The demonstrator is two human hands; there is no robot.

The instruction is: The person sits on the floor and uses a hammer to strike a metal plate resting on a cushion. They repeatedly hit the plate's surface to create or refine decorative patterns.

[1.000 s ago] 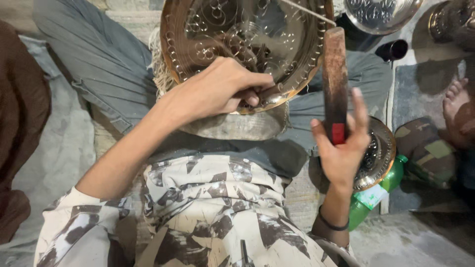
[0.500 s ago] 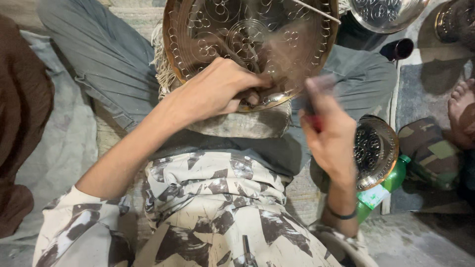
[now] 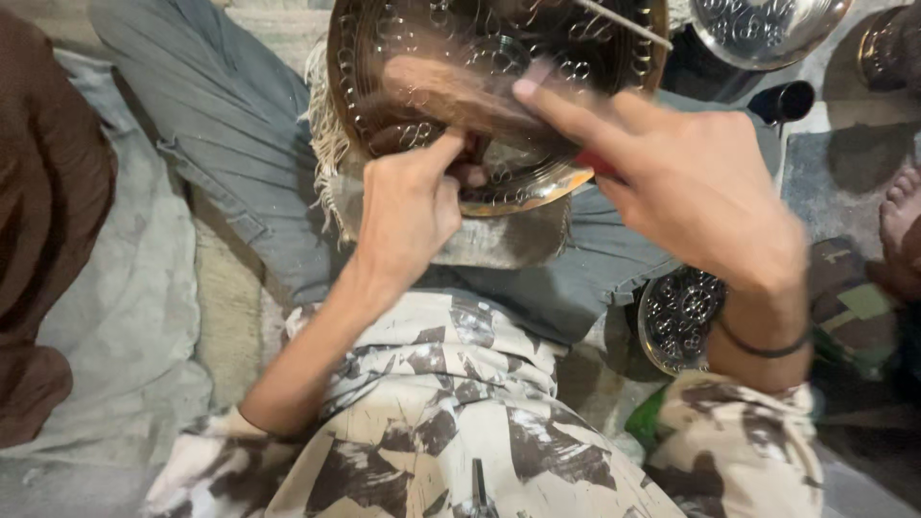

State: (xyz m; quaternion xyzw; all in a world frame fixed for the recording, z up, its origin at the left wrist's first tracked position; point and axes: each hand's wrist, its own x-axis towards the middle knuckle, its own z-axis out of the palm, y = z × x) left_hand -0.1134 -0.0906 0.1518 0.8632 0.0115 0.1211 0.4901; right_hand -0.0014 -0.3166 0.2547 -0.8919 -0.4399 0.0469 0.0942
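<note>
A: While the big engraved brass plate is sitting propped across the person's lap, on the grey trousers, what is worrying you most?

B: The plate itself. It is resting on a frayed cloth pad rather than on any table, so a hard blow is likely to be tipping or sliding it off the knees.

A: And the right hand?

B: It is clenching a red-handled wooden mallet, which is blurring across the plate's face. A stroke landing off line is going to be marring the pattern, I think.

A: Is the left hand in danger?

B: Yes. It is pinching something small against the plate's lower rim, thumb raised; I cannot tell what, since the fingers are hiding it. Those fingers are sitting just beside the mallet's path, so a stray swing is risking a bruised knuckle.

A: Anything smaller?

B: The smaller patterned dish is lying near the right wrist, and an elbow pulling back is liable to be knocking it.
</note>
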